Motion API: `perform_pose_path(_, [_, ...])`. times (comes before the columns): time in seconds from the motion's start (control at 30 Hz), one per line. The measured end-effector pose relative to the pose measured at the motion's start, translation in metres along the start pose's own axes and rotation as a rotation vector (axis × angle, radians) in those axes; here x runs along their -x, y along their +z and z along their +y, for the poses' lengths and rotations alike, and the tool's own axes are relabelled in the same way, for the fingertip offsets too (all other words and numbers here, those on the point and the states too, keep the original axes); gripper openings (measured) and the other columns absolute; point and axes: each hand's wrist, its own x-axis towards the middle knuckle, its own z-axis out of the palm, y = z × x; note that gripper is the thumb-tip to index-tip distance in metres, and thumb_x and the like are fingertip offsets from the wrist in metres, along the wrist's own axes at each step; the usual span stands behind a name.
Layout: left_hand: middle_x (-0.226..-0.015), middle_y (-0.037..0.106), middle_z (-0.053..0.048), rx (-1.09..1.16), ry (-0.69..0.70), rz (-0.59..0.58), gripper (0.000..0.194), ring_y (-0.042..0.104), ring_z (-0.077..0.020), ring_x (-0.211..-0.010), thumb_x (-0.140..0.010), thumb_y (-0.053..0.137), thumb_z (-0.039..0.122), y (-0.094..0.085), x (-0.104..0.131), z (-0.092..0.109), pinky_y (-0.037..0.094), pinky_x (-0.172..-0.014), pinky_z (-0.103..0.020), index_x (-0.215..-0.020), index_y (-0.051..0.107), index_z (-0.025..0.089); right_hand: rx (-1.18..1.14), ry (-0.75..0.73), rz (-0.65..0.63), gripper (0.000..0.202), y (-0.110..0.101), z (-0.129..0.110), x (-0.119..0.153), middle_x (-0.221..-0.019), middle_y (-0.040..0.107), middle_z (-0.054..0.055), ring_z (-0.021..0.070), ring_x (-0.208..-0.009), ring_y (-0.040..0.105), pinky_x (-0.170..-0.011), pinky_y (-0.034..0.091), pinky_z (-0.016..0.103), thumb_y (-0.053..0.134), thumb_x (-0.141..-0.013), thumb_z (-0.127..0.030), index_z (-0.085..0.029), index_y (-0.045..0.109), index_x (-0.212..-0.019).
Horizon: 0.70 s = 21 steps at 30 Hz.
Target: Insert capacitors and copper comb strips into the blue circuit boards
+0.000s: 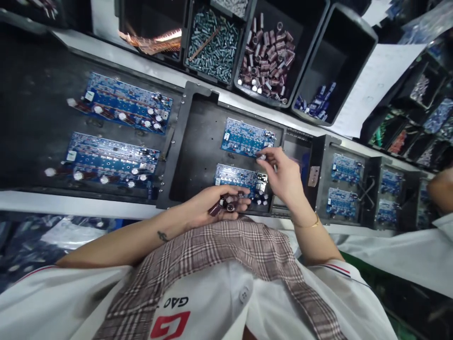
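Several brown capacitors (230,206) lie in my left hand (208,204), its fingers curled around them, palm up. My right hand (283,174) pinches a capacitor (262,157) with a pale top, at the lower right edge of the upper blue circuit board (244,137); whether its leads touch the board I cannot tell. Just beyond my left hand is the lower circuit board (233,174), with several pale-topped capacitors standing at its right end. Both boards sit in a black tray (194,141).
Left of the tray are two boards (123,101) bearing several capacitors. Behind stand a bin of brown capacitors (271,56), one of small greenish parts (214,45) and one of blue capacitors (318,104). More trays (343,189) line up to the right, near another person's arm (440,189).
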Motion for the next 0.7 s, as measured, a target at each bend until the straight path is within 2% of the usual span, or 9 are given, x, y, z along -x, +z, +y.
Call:
perform_pose_path(0.07, [-0.084, 0.064, -0.007, -0.021, 0.018, 0.007, 0.026, 0.057, -0.0081, -0.055, -0.083, 0.059, 0.017, 0.001, -0.001, 0.004, 0.037, -0.033, -0.012, -0.108, 0.066, 0.010, -0.012, -0.031, 0.029, 0.018, 0.002, 0.011, -0.014, -0.108, 0.064, 0.005, 0.0165, -0.093, 0.062, -0.084, 0.050, 0.032, 0.050, -0.093, -0.019, -0.022, 0.059, -0.108])
perform_pose_path(0.13, [-0.073, 0.057, -0.002, -0.034, 0.066, 0.022, 0.022, 0.046, -0.0033, -0.046, -0.083, 0.061, 0.017, 0.005, -0.002, 0.011, 0.023, -0.028, -0.008, -0.103, 0.067, 0.009, 0.067, -0.087, 0.002, 0.018, 0.006, 0.020, -0.025, -0.111, 0.064, 0.005, 0.0183, -0.102, 0.061, -0.089, 0.047, 0.035, 0.048, -0.092, -0.015, -0.022, 0.061, -0.104])
perform_pose_path(0.17, [-0.072, 0.054, -0.001, -0.038, 0.092, 0.028, 0.020, 0.043, -0.0020, -0.045, -0.084, 0.061, 0.017, 0.007, -0.001, 0.014, 0.020, -0.028, -0.008, -0.101, 0.067, 0.009, 0.129, -0.103, -0.012, 0.019, 0.008, 0.024, -0.028, -0.110, 0.066, 0.005, 0.0194, -0.103, 0.061, -0.091, 0.045, 0.038, 0.048, -0.092, -0.014, -0.023, 0.061, -0.102])
perform_pose_path(0.3, [-0.079, 0.055, -0.002, -0.055, 0.182, 0.013, 0.013, 0.042, -0.0009, -0.045, -0.085, 0.061, 0.016, 0.012, -0.003, 0.029, 0.019, -0.028, -0.007, -0.096, 0.065, 0.010, 0.302, -0.119, -0.047, 0.018, 0.013, 0.031, -0.034, -0.103, 0.071, 0.001, 0.0211, -0.101, 0.063, -0.100, 0.035, 0.046, 0.049, -0.091, -0.015, -0.024, 0.063, -0.099])
perform_pose_path(0.43, [-0.083, 0.061, -0.005, -0.082, 0.204, -0.012, 0.008, 0.045, -0.0035, -0.045, -0.088, 0.055, 0.020, 0.008, -0.009, 0.039, 0.020, -0.028, -0.009, -0.091, 0.059, 0.014, 0.289, -0.136, -0.062, 0.016, 0.011, 0.034, -0.035, -0.099, 0.071, -0.001, 0.0180, -0.097, 0.064, -0.108, 0.029, 0.046, 0.052, -0.091, -0.016, -0.024, 0.064, -0.098])
perform_pose_path(0.5, [-0.080, 0.060, -0.006, -0.093, 0.201, -0.010, 0.013, 0.045, -0.0040, -0.045, -0.090, 0.051, 0.022, 0.006, -0.012, 0.043, 0.021, -0.027, -0.010, -0.083, 0.057, 0.012, 0.279, -0.149, -0.075, 0.016, 0.010, 0.035, -0.036, -0.099, 0.071, -0.002, 0.0171, -0.095, 0.064, -0.112, 0.027, 0.046, 0.052, -0.091, -0.016, -0.024, 0.064, -0.097])
perform_pose_path(0.6, [-0.069, 0.054, -0.004, -0.096, 0.195, 0.020, 0.023, 0.042, -0.0037, -0.043, -0.092, 0.051, 0.026, 0.005, -0.016, 0.046, 0.021, -0.027, -0.010, -0.073, 0.054, 0.011, 0.277, -0.162, -0.081, 0.016, 0.011, 0.035, -0.037, -0.098, 0.071, -0.001, 0.0172, -0.094, 0.065, -0.114, 0.027, 0.047, 0.051, -0.092, -0.017, -0.023, 0.064, -0.098])
perform_pose_path(0.7, [-0.069, 0.052, -0.001, -0.049, 0.231, 0.053, 0.014, 0.045, -0.0038, -0.045, -0.088, 0.057, 0.020, 0.005, -0.018, 0.048, 0.022, -0.029, -0.010, -0.077, 0.054, 0.012, 0.296, -0.177, -0.078, 0.017, 0.011, 0.034, -0.038, -0.098, 0.071, 0.000, 0.0177, -0.094, 0.065, -0.114, 0.029, 0.048, 0.049, -0.093, -0.017, -0.023, 0.064, -0.099])
